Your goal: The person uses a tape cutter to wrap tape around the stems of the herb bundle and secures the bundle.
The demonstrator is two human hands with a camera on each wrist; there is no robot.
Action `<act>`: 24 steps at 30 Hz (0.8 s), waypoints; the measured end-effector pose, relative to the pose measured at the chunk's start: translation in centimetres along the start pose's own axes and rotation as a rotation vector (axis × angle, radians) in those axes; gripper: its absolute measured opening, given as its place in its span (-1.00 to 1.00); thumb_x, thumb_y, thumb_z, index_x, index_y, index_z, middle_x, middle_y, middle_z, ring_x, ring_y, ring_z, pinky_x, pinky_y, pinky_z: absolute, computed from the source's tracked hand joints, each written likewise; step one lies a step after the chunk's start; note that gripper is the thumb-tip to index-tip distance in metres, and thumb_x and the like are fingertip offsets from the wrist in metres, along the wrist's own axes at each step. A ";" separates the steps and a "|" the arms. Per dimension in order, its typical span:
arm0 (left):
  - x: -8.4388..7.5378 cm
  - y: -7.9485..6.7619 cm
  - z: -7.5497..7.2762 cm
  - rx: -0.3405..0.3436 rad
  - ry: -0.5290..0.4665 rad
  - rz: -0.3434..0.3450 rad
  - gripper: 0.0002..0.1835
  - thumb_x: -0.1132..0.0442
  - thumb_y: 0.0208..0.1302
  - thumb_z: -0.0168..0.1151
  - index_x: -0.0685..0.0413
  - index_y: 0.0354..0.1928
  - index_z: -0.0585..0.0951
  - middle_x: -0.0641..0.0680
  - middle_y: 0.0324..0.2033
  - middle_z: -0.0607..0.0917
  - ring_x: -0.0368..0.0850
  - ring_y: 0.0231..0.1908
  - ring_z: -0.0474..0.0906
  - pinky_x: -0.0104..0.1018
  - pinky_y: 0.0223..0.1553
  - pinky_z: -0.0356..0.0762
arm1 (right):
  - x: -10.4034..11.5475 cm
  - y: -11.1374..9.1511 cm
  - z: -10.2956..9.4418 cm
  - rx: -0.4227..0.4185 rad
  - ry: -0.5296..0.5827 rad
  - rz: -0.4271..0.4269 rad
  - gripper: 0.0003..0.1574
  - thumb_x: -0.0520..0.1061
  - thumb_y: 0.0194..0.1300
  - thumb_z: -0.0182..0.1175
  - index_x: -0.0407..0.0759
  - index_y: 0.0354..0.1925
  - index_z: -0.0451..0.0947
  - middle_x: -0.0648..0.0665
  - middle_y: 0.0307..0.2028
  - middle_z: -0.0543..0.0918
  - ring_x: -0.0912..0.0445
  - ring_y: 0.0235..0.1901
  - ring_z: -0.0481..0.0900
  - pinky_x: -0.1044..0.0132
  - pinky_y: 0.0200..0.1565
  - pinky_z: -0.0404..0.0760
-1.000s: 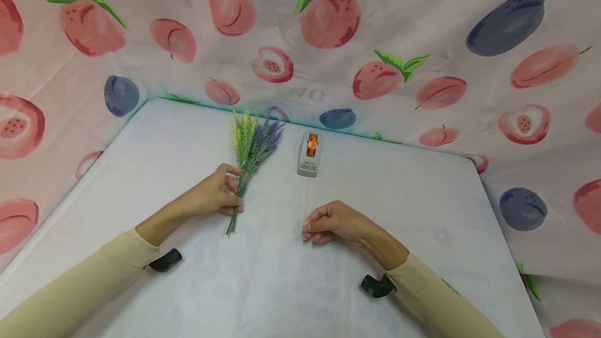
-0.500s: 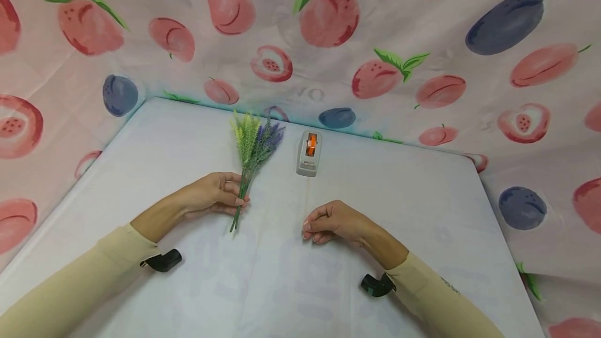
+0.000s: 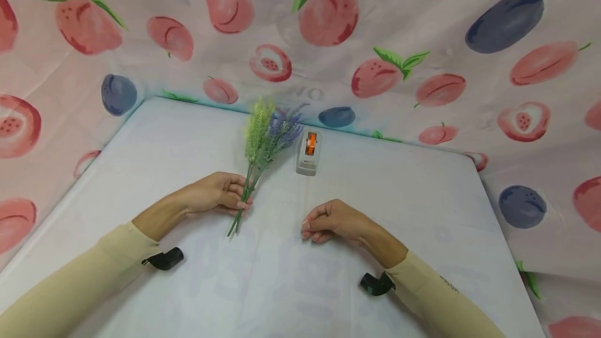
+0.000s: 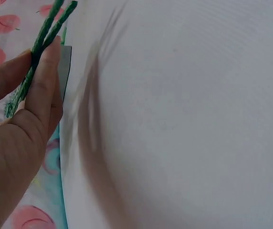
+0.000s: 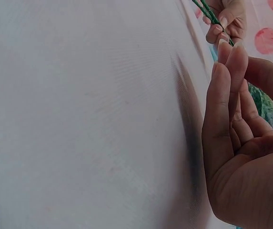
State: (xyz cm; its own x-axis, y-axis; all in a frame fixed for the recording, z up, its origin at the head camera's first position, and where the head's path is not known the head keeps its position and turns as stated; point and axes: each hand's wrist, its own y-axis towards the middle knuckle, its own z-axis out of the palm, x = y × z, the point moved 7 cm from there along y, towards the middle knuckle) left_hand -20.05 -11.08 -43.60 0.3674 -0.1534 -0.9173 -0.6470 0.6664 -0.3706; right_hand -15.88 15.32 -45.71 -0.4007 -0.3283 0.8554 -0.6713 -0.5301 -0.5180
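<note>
Between the thumb and fingers of my left hand (image 3: 215, 192) the stems of an artificial lavender bunch (image 3: 257, 137) are pinched, left of the middle in the head view. Its heads are yellow-green and purple, pointing away from me. In the left wrist view the green stem ends (image 4: 42, 34) stick out past the thumb and fingertips. My right hand (image 3: 337, 220) is near the table to the right of the bunch, its fingers loosely bent and holding nothing. From the right wrist view, the left hand (image 5: 232, 19) shows beyond the right fingertips.
A grey tape dispenser (image 3: 307, 165) with an orange reel stands right of the flowers, near the back. The white-covered table (image 3: 399, 186) meets a fruit-print cloth (image 3: 408, 14) at the back and sides.
My left hand has drawn slightly toward me and right with the flower bunch. The flower heads have swung right, toward the tape dispenser. The right hand has stayed in place.
</note>
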 end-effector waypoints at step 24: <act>-2.8 1.5 4.5 0.215 0.218 0.133 -0.54 0.53 0.38 0.18 0.49 0.27 0.36 0.37 -0.07 0.59 0.31 -0.04 0.61 -0.18 -0.06 0.66 | 0.1 -0.1 0.0 0.004 0.013 0.004 -0.77 -0.16 0.33 0.37 -0.32 -0.14 0.71 -0.20 -0.27 0.80 0.17 -0.43 0.71 0.29 -0.28 0.72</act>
State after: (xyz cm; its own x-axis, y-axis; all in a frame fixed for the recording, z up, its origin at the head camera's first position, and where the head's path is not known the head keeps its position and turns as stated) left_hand -19.00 -6.36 -40.96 0.1229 -0.1914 -0.9738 -0.5150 0.8264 -0.2275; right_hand -15.82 15.39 -45.58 -0.4112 -0.3206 0.8533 -0.6673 -0.5318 -0.5214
